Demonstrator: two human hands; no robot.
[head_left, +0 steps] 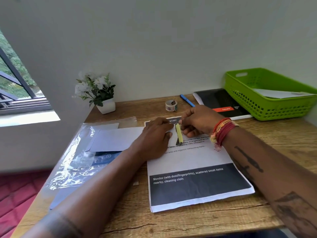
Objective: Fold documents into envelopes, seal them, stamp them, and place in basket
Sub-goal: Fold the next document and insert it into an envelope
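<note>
Atop the printed documents (197, 182): sealing step, envelope (118, 139) pinned beneath left hand (155, 134).
Right hand (197, 121) pinches yellow adhesive strip (179, 134); next, probably peel and press flap.

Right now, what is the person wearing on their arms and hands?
Both arms are bare, with no sleeves or gloves. The right wrist has a thick bundle of red, orange and yellow threads wound round it, with frayed ends hanging down. The right forearm carries dark tattoos, and more dark markings show near the elbow.
</note>
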